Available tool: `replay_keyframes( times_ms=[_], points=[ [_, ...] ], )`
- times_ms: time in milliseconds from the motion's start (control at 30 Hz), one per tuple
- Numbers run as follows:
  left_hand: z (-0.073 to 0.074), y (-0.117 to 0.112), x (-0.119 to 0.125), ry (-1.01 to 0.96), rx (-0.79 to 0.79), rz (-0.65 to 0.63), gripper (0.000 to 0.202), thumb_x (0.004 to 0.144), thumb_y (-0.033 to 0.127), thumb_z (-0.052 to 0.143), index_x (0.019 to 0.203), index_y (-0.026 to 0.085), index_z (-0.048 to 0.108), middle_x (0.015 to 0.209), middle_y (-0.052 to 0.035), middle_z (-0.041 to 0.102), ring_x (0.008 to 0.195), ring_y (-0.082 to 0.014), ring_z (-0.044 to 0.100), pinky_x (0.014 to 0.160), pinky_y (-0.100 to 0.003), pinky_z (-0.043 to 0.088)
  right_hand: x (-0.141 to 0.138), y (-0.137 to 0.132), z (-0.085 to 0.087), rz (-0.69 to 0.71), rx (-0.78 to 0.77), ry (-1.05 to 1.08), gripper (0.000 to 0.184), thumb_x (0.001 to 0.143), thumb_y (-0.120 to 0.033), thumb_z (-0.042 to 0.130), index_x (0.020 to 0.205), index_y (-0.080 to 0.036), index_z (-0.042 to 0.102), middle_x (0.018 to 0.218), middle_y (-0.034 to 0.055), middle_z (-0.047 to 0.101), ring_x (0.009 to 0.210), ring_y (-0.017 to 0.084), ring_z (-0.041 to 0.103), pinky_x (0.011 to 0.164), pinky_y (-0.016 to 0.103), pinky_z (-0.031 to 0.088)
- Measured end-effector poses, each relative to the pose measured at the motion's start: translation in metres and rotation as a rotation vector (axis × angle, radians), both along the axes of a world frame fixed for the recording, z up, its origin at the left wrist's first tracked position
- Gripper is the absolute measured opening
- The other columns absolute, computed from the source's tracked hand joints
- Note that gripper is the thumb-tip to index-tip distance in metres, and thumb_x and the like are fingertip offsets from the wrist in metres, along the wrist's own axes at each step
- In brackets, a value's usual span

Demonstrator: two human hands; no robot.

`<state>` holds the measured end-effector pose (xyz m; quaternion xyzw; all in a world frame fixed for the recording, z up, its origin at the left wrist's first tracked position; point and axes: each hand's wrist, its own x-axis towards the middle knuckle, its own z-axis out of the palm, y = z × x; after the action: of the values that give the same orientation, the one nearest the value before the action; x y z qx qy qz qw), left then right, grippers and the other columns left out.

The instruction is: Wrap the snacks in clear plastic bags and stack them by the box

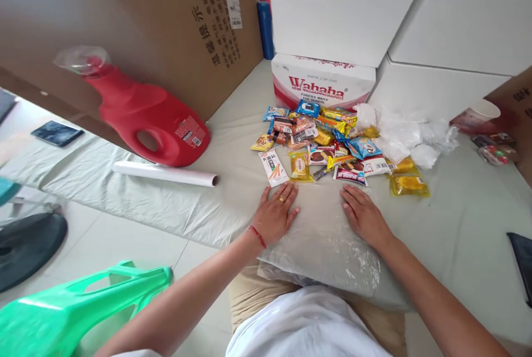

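My left hand point(276, 212) lies flat on a clear plastic sheet or bag point(322, 235) at the table's near edge, its fingertips by a white snack packet point(273, 167) and a yellow wrapped snack point(300, 166). On the other side of the plastic my right hand point(363, 214) rests palm down, fingers stretched toward a purple-and-white snack packet point(350, 174). Neither hand holds anything. Beyond them is a pile of wrapped snacks, among them blue packets point(366, 148) and yellow ones point(338, 118). Crumpled clear plastic bags point(399, 129) lie right of the pile, behind yellow packets point(409, 185).
A Wahaha carton point(323, 82) stands behind the snacks against white boxes point(332, 8). At left are a red detergent bottle point(153, 118), a white roll point(166, 173), a large cardboard box point(166, 24) and a phone point(57, 133). A green plastic stool point(83, 307) is on the floor.
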<state>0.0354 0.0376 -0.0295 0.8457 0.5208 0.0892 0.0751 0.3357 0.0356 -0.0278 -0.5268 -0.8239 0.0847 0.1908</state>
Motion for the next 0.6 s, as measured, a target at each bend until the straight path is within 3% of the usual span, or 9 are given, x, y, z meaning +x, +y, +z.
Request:
replay_keyframes(
  times_ms=[133, 200, 267, 367, 433, 500, 600],
  points=[
    [-0.004, 0.002, -0.003, -0.005, 0.026, -0.007, 0.058, 0.107, 0.045, 0.030, 0.161, 0.023, 0.032, 0.164, -0.0097, 0.039, 0.153, -0.0256, 0.036, 0.127, -0.056, 0.016, -0.010, 0.028, 0.046, 0.063, -0.046, -0.043, 0.039, 0.107, -0.034, 0.038, 0.110, -0.021, 0.075, 0.107, 0.0089, 0.077, 0.097, 0.024, 0.070, 0.088, 0.039, 0.056],
    [-0.005, 0.002, -0.003, -0.014, 0.022, 0.001, 0.058, 0.107, 0.045, 0.030, 0.160, 0.023, 0.032, 0.164, -0.0094, 0.039, 0.152, -0.0257, 0.036, 0.127, -0.056, 0.016, -0.035, 0.061, 0.072, 0.098, 0.020, -0.094, 0.037, 0.107, -0.033, 0.038, 0.116, -0.022, 0.073, 0.106, 0.0084, 0.076, 0.097, 0.024, 0.068, 0.087, 0.037, 0.053],
    [-0.005, 0.002, -0.002, -0.021, 0.015, 0.003, 0.059, 0.107, 0.046, 0.030, 0.160, 0.022, 0.033, 0.164, -0.0093, 0.040, 0.152, -0.0260, 0.036, 0.127, -0.057, 0.016, -0.065, 0.104, 0.088, 0.124, 0.099, -0.216, 0.035, 0.106, -0.026, 0.040, 0.122, -0.018, 0.070, 0.113, 0.0121, 0.074, 0.107, 0.028, 0.063, 0.092, 0.038, 0.049],
    [-0.005, 0.002, -0.001, -0.024, 0.016, 0.005, 0.059, 0.106, 0.046, 0.032, 0.160, 0.022, 0.033, 0.163, -0.0098, 0.042, 0.151, -0.0270, 0.037, 0.127, -0.058, 0.017, -0.105, 0.171, 0.089, 0.196, 0.128, -0.405, 0.037, 0.101, -0.013, 0.042, 0.130, -0.011, 0.065, 0.130, 0.0176, 0.067, 0.127, 0.032, 0.050, 0.099, 0.042, 0.043],
    [-0.005, 0.002, -0.001, -0.027, 0.019, 0.007, 0.059, 0.106, 0.046, 0.032, 0.160, 0.023, 0.033, 0.162, -0.0101, 0.043, 0.151, -0.0272, 0.037, 0.127, -0.058, 0.017, -0.120, 0.204, 0.085, 0.185, 0.092, -0.480, 0.038, 0.100, -0.011, 0.039, 0.127, -0.009, 0.067, 0.130, 0.0194, 0.065, 0.126, 0.033, 0.049, 0.099, 0.044, 0.041],
    [-0.006, 0.002, -0.001, -0.037, 0.013, 0.005, 0.059, 0.106, 0.048, 0.031, 0.160, 0.023, 0.034, 0.162, -0.0099, 0.042, 0.152, -0.0266, 0.037, 0.128, -0.057, 0.015, -0.124, 0.220, 0.086, 0.139, 0.076, -0.478, 0.037, 0.101, -0.013, 0.039, 0.121, -0.008, 0.070, 0.122, 0.0195, 0.068, 0.120, 0.034, 0.052, 0.097, 0.045, 0.041],
    [-0.006, 0.002, -0.001, -0.051, -0.010, 0.005, 0.060, 0.107, 0.049, 0.026, 0.160, 0.022, 0.033, 0.164, -0.0085, 0.040, 0.153, -0.0247, 0.034, 0.128, -0.057, 0.011, -0.104, 0.210, 0.098, 0.030, 0.093, -0.259, 0.033, 0.099, -0.019, 0.045, 0.113, -0.012, 0.074, 0.112, 0.0155, 0.071, 0.111, 0.030, 0.059, 0.094, 0.042, 0.045]
  ],
)
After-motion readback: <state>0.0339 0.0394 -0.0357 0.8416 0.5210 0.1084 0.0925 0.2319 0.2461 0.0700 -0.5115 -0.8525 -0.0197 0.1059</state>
